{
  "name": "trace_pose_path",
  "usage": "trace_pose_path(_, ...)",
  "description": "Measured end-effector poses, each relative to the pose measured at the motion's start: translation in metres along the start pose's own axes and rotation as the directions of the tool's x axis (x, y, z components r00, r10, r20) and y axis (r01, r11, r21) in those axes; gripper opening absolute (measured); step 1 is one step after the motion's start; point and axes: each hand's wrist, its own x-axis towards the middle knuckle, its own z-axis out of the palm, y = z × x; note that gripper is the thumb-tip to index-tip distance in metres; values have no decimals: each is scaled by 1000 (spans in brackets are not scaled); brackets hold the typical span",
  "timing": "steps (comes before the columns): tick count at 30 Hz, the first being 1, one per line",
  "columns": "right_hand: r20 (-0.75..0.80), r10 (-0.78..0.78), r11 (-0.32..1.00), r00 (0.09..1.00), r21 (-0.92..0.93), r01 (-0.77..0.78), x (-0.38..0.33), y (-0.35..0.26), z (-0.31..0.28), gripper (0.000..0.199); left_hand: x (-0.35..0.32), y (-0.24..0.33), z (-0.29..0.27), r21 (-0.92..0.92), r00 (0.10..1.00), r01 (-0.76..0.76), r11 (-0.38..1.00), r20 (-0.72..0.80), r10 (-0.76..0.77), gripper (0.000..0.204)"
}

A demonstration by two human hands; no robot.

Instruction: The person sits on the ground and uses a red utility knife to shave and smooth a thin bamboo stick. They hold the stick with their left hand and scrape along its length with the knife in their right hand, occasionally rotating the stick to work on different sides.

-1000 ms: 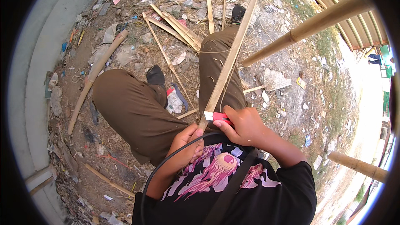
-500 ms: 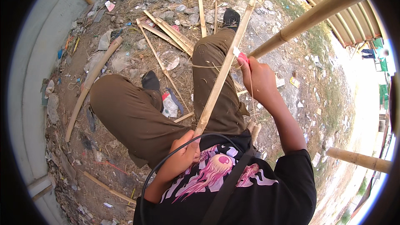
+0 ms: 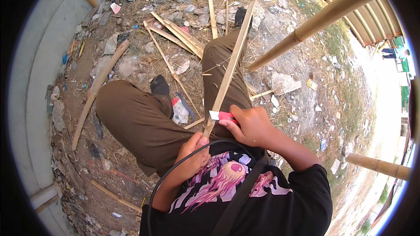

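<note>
Your slim red plastic cutter knife [image 3: 228, 117] has a black patch on its handle and a pale, whitish blade, against the light straw-tan of the long, flat bamboo strip [image 3: 232, 69]. Your loose cloth trousers [image 3: 127, 118] are plain dark brown, while your black short-sleeved cloth shirt [image 3: 288, 212] bears a pattern of pink, lilac and white streaming shapes, with a plain black, thin round cable [image 3: 162, 177] over it. Around you, the thick round bamboo pole [image 3: 321, 22] is golden brown with darker joint rings, and the smooth flat wall [image 3: 35, 83] is pale blue-grey.
</note>
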Motion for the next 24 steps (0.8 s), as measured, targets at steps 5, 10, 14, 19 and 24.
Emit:
trace_pose_path(5,-36,-31,991,999,-134,26,19,5,-9,50,0,-2,-1,-59,1000,-4,998,-3,4,28)
trace_pose_path(10,-212,194,966,958,-131,-225,59,37,-15,50,-1,-2,-2,-73,998,62,995,-23,-63,29)
trace_pose_path(14,-249,402,912,881,27,-408,97,81,-60,64,-1,-13,-5,-106,997,-15,994,75,23,30)
trace_pose_path(19,-317,490,865,812,60,-499,128,130,-64,73,2,-16,-5,-132,995,3,991,99,10,31)
trace_pose_path(24,-345,517,852,783,114,-512,134,160,-61,73,-16,-14,-13,-56,996,-5,998,84,10,33)
